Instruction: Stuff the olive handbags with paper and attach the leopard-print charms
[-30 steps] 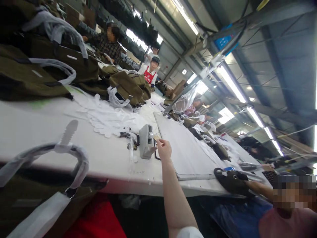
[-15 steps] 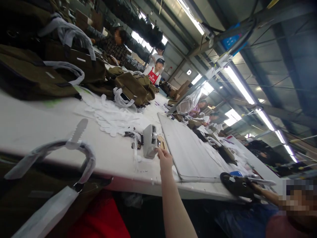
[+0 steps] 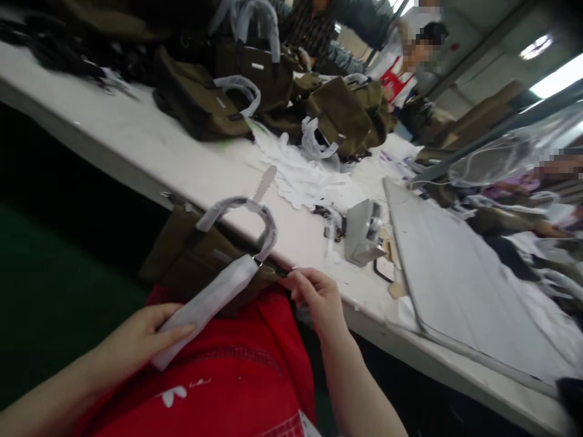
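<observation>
An olive-brown handbag (image 3: 170,246) rests upright against the table edge, in front of a red apron (image 3: 237,388). Its curved handle (image 3: 268,224) is wrapped in white material, and a pale serrated strip (image 3: 265,182) sticks up from it. A long white-wrapped piece (image 3: 218,297) hangs from a metal ring at the handle's end. My left hand (image 3: 159,334) is closed on the lower end of that piece, thumb on top. My right hand (image 3: 319,297) pinches the bag's right top corner at the table edge; exactly what its fingertips hold is hidden.
On the white table (image 3: 182,164) stand a grey tape dispenser (image 3: 362,233), a pile of white cut pieces (image 3: 310,182) and more brown bags (image 3: 200,97). A white board (image 3: 455,273) lies to the right. Co-workers, one in a red apron (image 3: 392,82), are across the table.
The view has swung left and down. My right hand has left the tape dispenser and come to the bag's corner. My left hand now shows, holding the white-wrapped piece.
</observation>
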`<state>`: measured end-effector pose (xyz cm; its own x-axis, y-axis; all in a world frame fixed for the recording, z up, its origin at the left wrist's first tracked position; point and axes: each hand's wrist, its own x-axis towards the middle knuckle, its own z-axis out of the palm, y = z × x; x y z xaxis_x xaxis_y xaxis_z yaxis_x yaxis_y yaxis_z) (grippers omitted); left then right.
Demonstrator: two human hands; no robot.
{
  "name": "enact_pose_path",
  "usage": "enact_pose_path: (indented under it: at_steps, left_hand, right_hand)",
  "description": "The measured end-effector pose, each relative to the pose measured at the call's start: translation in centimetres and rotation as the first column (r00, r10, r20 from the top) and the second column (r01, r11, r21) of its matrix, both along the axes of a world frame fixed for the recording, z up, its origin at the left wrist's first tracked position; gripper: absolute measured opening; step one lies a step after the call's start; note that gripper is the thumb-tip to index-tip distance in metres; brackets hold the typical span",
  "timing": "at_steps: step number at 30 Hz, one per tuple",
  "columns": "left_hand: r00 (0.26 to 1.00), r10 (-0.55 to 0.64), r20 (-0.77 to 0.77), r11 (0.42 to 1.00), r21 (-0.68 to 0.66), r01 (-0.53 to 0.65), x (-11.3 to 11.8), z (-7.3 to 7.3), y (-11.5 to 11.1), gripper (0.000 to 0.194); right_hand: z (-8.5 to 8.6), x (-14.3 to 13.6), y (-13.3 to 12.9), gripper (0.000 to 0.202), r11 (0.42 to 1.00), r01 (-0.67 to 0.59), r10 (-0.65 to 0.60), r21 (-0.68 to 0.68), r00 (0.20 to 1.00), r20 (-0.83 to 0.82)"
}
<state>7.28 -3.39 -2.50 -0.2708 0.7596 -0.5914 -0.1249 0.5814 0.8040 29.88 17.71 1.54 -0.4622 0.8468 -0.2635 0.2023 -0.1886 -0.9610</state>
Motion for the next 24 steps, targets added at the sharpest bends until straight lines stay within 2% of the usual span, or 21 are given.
enact_pose_path:
  at_steps: [2,4,6,8,11,16,24]
  left_hand:
    - [0.997,-0.064,0.043,0.997,-0.029,0.065,-0.3,0.4,0.1,0.048]
    - [0.996,-0.09,0.001,0.996,-0.013,0.09,-0.3,1.0,0.5,0.044]
    - [0.993,-0.091,-0.074,0.996,0.0,0.092,0.0,1.6,0.8,0.037]
    - [0.987,-0.094,-0.133,0.995,0.008,0.095,0.3,2.1,0.9,0.032]
    - [0.977,-0.096,-0.19,0.995,0.008,0.1,0.6,2.4,0.7,0.031]
    - [0.966,-0.117,-0.23,0.993,-0.018,0.116,0.4,2.4,0.7,0.032]
    - [0.96,-0.122,-0.253,0.991,0.019,0.131,-0.3,2.3,0.5,0.035]
  right_hand:
    - [0.1,-2.8,-3.3,0.035,0.963,-0.225,0.216,-0.146,0.973,-0.077]
    - [-0.3,-4.8,-6.0,0.038,0.866,-0.418,0.385,-0.273,0.907,-0.169]
    - [-1.0,-5.9,-7.8,0.041,0.761,-0.53,0.481,-0.374,0.848,-0.223]
    - [-1.8,-6.4,-8.7,0.043,0.703,-0.555,0.52,-0.444,0.828,-0.212]
    - [-2.6,-6.7,-8.8,0.046,0.704,-0.52,0.525,-0.483,0.84,-0.139]
    - [-2.8,-7.0,-8.7,0.048,0.718,-0.51,0.537,-0.475,0.839,-0.088]
    - [-4.5,-7.2,-8.9,0.038,0.729,-0.53,0.566,-0.432,0.822,-0.053]
